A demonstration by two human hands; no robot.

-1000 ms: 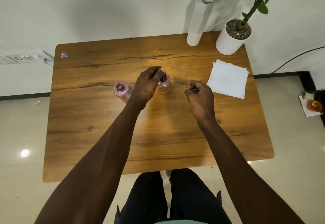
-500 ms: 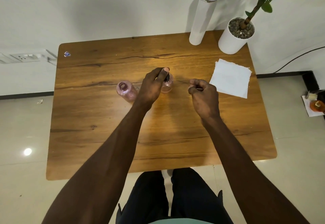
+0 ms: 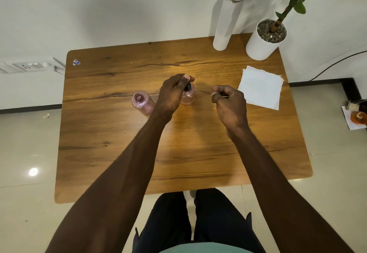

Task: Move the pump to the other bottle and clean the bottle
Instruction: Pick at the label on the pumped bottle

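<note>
Two small pink see-through bottles stand mid-table. The left bottle (image 3: 141,102) has an open neck and no top. The right bottle (image 3: 188,97) carries a black pump (image 3: 187,87). My left hand (image 3: 172,95) reaches over that bottle, its fingertips closed on the pump from above, and hides most of the pump. My right hand (image 3: 229,102) hovers just right of that bottle, apart from it. Its fingers are curled and pinched together, and a thin dark sliver shows between them; I cannot tell what it is.
A folded white paper towel (image 3: 261,87) lies on the wooden table (image 3: 178,153) to the right. At the back right, a white paper roll (image 3: 226,20) stands upright beside a white plant pot (image 3: 264,42). A wall runs behind the table.
My left fingertips have shifted slightly around the pump top. My right hand stays curled beside the bottle. Both bottles remain where they were.
</note>
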